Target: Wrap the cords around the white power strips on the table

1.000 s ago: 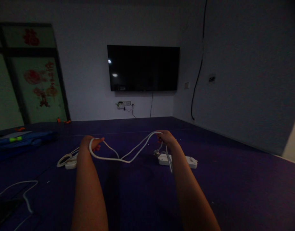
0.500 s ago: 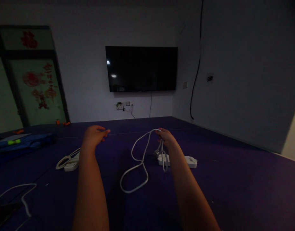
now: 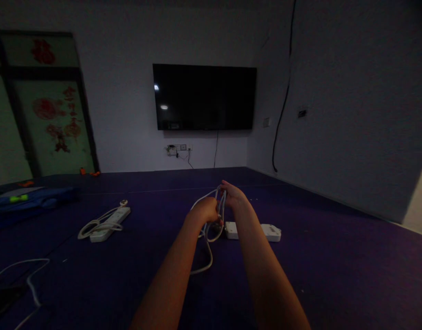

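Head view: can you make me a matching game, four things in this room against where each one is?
1 TV
2 cable
3 blue bag
4 right strip

A gripped by left hand and right hand
B floor, far left
C on the far wall
D floor, right beside the hands

Pairs: 1-C, 2-A, 3-B, 4-D
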The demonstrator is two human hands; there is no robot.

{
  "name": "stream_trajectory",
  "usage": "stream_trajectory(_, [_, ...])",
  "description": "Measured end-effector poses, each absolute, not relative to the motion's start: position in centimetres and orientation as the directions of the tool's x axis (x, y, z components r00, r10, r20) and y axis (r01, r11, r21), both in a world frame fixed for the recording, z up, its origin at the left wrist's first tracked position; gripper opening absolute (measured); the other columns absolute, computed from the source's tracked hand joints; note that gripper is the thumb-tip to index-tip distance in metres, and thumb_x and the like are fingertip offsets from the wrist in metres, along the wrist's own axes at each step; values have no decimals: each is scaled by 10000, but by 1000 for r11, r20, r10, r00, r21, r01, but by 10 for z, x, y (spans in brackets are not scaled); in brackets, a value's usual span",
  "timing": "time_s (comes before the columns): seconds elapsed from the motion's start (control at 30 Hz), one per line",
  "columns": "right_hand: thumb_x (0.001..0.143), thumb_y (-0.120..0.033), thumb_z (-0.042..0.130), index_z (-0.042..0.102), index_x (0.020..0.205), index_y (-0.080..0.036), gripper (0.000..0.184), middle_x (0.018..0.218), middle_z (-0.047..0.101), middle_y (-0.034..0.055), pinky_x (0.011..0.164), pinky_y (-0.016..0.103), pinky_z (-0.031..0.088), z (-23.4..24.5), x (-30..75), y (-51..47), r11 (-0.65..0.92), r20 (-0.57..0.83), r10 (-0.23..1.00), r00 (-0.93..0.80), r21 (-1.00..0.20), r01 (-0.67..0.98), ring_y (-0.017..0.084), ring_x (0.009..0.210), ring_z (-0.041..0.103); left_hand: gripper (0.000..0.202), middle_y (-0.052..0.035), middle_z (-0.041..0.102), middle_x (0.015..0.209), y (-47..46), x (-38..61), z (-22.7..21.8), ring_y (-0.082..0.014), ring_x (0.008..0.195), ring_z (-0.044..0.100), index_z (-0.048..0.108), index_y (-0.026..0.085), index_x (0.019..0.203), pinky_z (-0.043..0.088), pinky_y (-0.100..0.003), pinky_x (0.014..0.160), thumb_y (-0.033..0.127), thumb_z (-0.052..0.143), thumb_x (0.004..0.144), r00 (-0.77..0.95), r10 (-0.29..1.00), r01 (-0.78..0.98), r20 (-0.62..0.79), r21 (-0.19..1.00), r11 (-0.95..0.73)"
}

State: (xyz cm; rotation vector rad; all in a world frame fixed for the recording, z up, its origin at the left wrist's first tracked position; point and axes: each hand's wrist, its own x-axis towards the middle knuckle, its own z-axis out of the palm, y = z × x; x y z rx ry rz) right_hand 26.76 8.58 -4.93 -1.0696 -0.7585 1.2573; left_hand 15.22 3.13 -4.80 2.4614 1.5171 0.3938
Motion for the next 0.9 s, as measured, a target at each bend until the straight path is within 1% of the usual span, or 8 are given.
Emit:
stream_trajectory(0.13, [843, -66, 408, 531, 1003, -203, 244, 505, 392, -82, 447, 179, 373, -45, 265, 82, -53, -107, 990, 92, -886, -461, 66, 397, 383, 286, -150, 687, 947, 35, 153, -49, -269, 919, 639, 678, 154, 843, 461, -307, 738, 180, 771, 573, 341, 911, 872, 234, 284, -399])
stream_trajectory(0.27, [846, -72, 428, 535, 849, -175, 149, 515, 408, -57, 425, 156, 366, -41, 261, 82, -61, -107, 992, 63, -862, -503, 67, 416, 406, 242, -134, 691, 915, 35, 156, -50, -276, 962, 626, 674, 179, 772, 458, -319, 789, 317, 764, 595, 326, 901, 862, 286, 302, -407])
stream_trajectory(0.37, [847, -52, 400, 539, 825, -165, 180, 518, 428, -48, 432, 145, 376, -40, 260, 82, -40, -79, 995, 59, -869, -493, 61, 421, 418, 193, -142, 688, 918, 38, 160, -55, -286, 989, 614, 668, 168, 783, 451, -351, 815, 250, 738, 622, 290, 904, 842, 313, 366, -397])
stream_trajectory(0.47, [843, -54, 400, 559, 875, -155, 191, 522, 460, -46, 424, 157, 373, -42, 260, 82, -2, -31, 998, 58, -893, -451, 61, 410, 412, 112, -121, 692, 846, 45, 159, -59, -273, 911, 636, 652, 149, 724, 461, -360, 781, 151, 703, 624, 281, 906, 775, 316, 482, -409])
stream_trajectory(0.57, [828, -85, 449, 579, 925, -137, 170, 517, 484, -44, 420, 182, 374, -45, 262, 84, 38, 12, 998, 69, -924, -382, 67, 399, 401, 108, -62, 665, 669, 55, 152, -60, -219, 751, 650, 597, 140, 591, 478, -309, 696, 94, 695, 593, 285, 909, 649, 305, 636, -417])
stream_trajectory(0.73, [792, -132, 557, 644, 900, -105, 142, 568, 568, -12, 397, 170, 295, -53, 275, 79, 89, 76, 995, 60, -966, -244, 47, 412, 365, 206, -16, 598, 546, 61, 131, -50, -115, 529, 595, 504, 143, 566, 480, -241, 575, 181, 580, 754, 195, 929, 326, 314, 873, -363])
stream_trajectory(0.8, [764, -175, 615, 674, 899, -114, 159, 638, 607, -5, 408, 165, 275, -54, 282, 72, 122, 128, 991, -39, -984, -130, 39, 441, 366, 206, -15, 600, 551, 59, 120, -43, -101, 504, 585, 506, 142, 602, 480, -229, 556, 228, 557, 782, 161, 934, 180, 319, 921, -345])
stream_trajectory(0.9, [656, -153, 701, 688, 963, -154, 307, 764, 643, -7, 496, 157, 332, -51, 292, 61, 240, 196, 929, -315, -965, 107, 44, 539, 441, 175, -13, 599, 566, 54, 104, -33, -91, 482, 573, 504, 143, 646, 471, -216, 530, 239, 539, 788, 94, 937, -22, 338, 941, -337])
